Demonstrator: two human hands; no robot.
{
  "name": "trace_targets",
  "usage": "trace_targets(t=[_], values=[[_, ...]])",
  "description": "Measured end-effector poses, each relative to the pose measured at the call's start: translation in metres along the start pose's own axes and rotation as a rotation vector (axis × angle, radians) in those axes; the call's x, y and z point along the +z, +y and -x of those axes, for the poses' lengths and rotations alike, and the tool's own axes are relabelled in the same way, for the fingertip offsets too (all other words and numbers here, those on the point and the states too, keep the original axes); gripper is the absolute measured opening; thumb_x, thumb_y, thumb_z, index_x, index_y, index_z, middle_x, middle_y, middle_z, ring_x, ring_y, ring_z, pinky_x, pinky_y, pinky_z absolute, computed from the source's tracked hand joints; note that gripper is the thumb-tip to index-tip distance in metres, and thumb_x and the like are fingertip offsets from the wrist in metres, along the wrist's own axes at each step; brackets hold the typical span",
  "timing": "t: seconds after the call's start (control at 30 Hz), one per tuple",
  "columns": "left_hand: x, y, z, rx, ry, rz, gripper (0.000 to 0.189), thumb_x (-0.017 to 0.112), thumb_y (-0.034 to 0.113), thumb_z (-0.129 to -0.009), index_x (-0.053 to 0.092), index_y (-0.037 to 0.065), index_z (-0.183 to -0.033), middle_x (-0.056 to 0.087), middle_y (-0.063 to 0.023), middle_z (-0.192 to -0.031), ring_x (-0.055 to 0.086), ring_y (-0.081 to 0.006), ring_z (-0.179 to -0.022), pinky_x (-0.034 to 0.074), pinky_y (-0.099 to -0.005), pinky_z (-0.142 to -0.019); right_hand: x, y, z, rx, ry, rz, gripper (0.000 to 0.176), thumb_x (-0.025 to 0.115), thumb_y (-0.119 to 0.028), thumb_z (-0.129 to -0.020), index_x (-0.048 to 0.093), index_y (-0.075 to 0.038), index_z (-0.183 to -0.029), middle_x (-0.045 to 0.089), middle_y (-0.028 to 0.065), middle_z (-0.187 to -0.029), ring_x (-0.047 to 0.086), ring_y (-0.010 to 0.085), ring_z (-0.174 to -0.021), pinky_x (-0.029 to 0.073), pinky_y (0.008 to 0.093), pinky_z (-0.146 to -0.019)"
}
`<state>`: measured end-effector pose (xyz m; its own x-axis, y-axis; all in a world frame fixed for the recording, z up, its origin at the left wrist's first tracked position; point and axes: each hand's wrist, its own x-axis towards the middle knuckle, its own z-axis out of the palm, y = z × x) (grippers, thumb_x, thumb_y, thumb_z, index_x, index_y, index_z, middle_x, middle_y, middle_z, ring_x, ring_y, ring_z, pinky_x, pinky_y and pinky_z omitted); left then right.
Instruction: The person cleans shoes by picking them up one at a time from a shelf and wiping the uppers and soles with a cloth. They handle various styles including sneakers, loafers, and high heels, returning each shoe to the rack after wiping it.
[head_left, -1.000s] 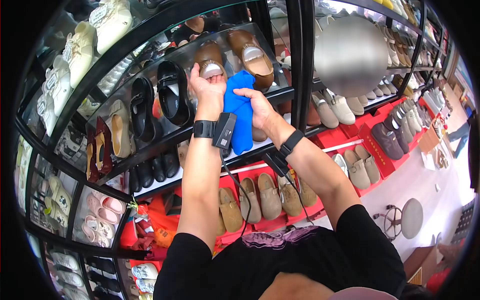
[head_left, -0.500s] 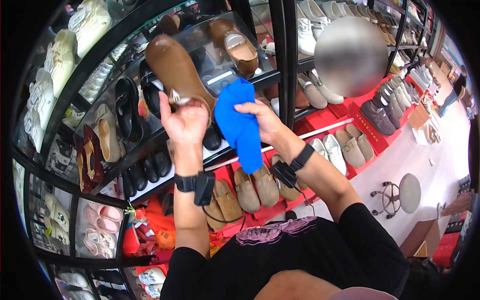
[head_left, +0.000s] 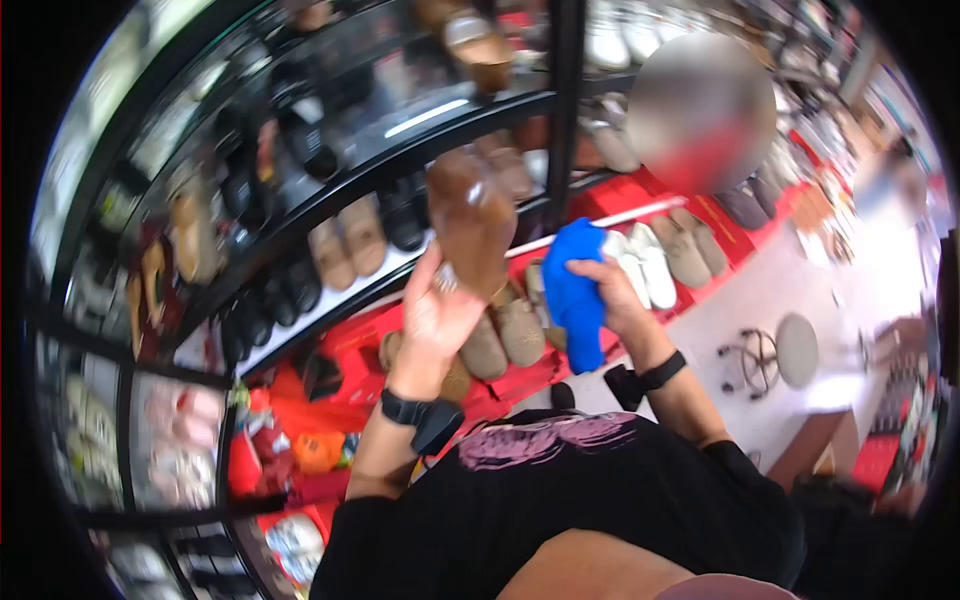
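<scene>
A brown shoe [head_left: 470,215] is held upright, toe up, on my left hand [head_left: 440,320], whose fingers are at its heel end beside a small light ornament. My right hand [head_left: 612,290] grips a blue cloth [head_left: 575,300], thumb over its front; the cloth hangs down to the right of the shoe, apart from it. Both are blurred by motion. Another brown shoe [head_left: 478,45] stands on the glass shelf above.
Black-framed shelves [head_left: 350,190] with many shoes curve round the left and front. Below them, red boxes [head_left: 640,195] carry rows of clogs. A round stool [head_left: 797,350] stands on the floor at the right, and a blurred person [head_left: 893,185] is farther back.
The view has shifted. My left hand has brought the brown shoe down and right, away from the glass shelf. My right hand has moved right with the blue cloth, leaving a gap between cloth and shoe.
</scene>
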<state>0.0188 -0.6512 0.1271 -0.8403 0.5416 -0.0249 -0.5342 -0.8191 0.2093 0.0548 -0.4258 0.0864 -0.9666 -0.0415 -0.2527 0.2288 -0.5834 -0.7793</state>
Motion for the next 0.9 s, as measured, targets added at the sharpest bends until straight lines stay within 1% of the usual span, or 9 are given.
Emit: trace_targets(t=[0.1, 0.17, 0.23, 0.3, 0.4, 0.47, 0.67, 0.8, 0.9], values=[[-0.02, -0.009, 0.012, -0.109, 0.023, -0.253, 0.046, 0.053, 0.018, -0.087, 0.039, 0.004, -0.129, 0.046, -0.0131, -0.13, 0.042, -0.0277, -0.122, 0.028, -0.0447, -0.107, -0.018, 0.017, 0.01, -0.075, 0.119, 0.19, 0.042, 0.066, -0.012, -0.075, 0.05, -0.002, -0.113, 0.06, 0.0091, -0.091, 0.06, 0.0177, -0.077, 0.052, 0.0333, -0.065], [-0.028, -0.015, 0.023, -0.155, -0.047, -0.562, 0.054, 0.061, 0.017, -0.082, 0.039, 0.0, -0.128, 0.05, -0.0123, -0.125, 0.045, -0.0264, -0.119, 0.035, -0.0464, -0.102, -0.012, 0.015, 0.022, -0.146, 0.142, 0.246, 0.041, 0.066, -0.012, -0.075, 0.052, -0.003, -0.113, 0.06, 0.0091, -0.091, 0.06, 0.0169, -0.077, 0.052, 0.0326, -0.064], [-0.03, -0.028, 0.024, -0.26, -0.084, -0.705, 0.066, 0.07, 0.017, -0.071, 0.04, -0.001, -0.127, 0.054, -0.0124, -0.118, 0.054, -0.0246, -0.108, 0.042, -0.0395, -0.096, -0.018, 0.016, 0.021, -0.25, 0.067, 0.308, 0.042, 0.066, -0.013, -0.073, 0.053, -0.003, -0.111, 0.06, 0.01, -0.092, 0.06, 0.0184, -0.078, 0.051, 0.0329, -0.066], [-0.024, -0.047, 0.03, -0.414, -0.134, -0.76, 0.063, 0.071, 0.012, -0.067, 0.043, -0.005, -0.122, 0.059, -0.0122, -0.111, 0.06, -0.0225, -0.098, 0.048, -0.0341, -0.086, -0.023, 0.011, 0.021, -0.448, 0.112, 0.635, 0.045, 0.067, -0.015, -0.068, 0.055, -0.002, -0.109, 0.061, 0.0111, -0.092, 0.06, 0.0197, -0.082, 0.05, 0.0335, -0.072], [-0.025, -0.068, 0.026, -0.611, -0.222, -0.871, 0.062, 0.072, 0.011, -0.065, 0.045, -0.005, -0.119, 0.06, -0.0115, -0.107, 0.061, -0.0201, -0.093, 0.049, -0.0303, -0.082, -0.016, -0.013, 0.027, -0.469, 0.004, 0.807, 0.055, 0.065, -0.014, -0.068, 0.05, -0.005, -0.121, 0.059, 0.0097, -0.103, 0.057, 0.0208, -0.094, 0.046, 0.0318, -0.084], [-0.005, -0.089, 0.034, -0.587, -0.224, -0.924, 0.051, 0.071, 0.012, -0.065, 0.052, -0.004, -0.109, 0.063, -0.0051, -0.089, 0.058, -0.0099, -0.07, 0.043, -0.0193, -0.057, -0.008, -0.026, 0.035, -0.496, -0.06, 0.969, 0.056, 0.066, -0.014, -0.065, 0.052, -0.004, -0.119, 0.059, 0.0133, -0.106, 0.057, 0.0245, -0.097, 0.045, 0.0332, -0.086], [0.007, -0.108, 0.032, -0.664, -0.268, -0.915, 0.051, 0.073, 0.015, -0.064, 0.053, -0.004, -0.107, 0.063, -0.0031, -0.083, 0.053, -0.006, -0.06, 0.04, -0.0171, -0.05, -0.007, -0.028, 0.059, -0.362, -0.376, 1.291, 0.049, 0.062, -0.01, -0.068, 0.055, -0.005, -0.116, 0.058, 0.0164, -0.111, 0.054, 0.0337, -0.104, 0.043, 0.0387, -0.09], [0.003, -0.131, 0.033, -0.664, -0.232, -0.868, 0.048, 0.073, 0.012, -0.065, 0.053, -0.003, -0.107, 0.063, -0.0036, -0.084, 0.054, -0.0068, -0.061, 0.04, -0.0181, -0.051, -0.023, -0.041, 0.088, -0.446, -0.361, 1.289, 0.045, 0.061, -0.009, -0.071, 0.055, -0.004, -0.115, 0.058, 0.0168, -0.109, 0.054, 0.0338, -0.103, 0.042, 0.0393, -0.089], [0.001, -0.142, 0.03, -0.683, -0.249, -0.796, 0.043, 0.071, 0.007, -0.067, 0.054, -0.003, -0.105, 0.062, -0.0038, -0.084, 0.056, -0.0091, -0.063, 0.043, -0.019, -0.055, -0.037, -0.053, 0.114, -0.38, -0.297, 1.202, 0.048, 0.063, -0.01, -0.069, 0.054, -0.006, -0.116, 0.06, 0.0157, -0.106, 0.056, 0.0317, -0.1, 0.043, 0.0392, -0.086]])
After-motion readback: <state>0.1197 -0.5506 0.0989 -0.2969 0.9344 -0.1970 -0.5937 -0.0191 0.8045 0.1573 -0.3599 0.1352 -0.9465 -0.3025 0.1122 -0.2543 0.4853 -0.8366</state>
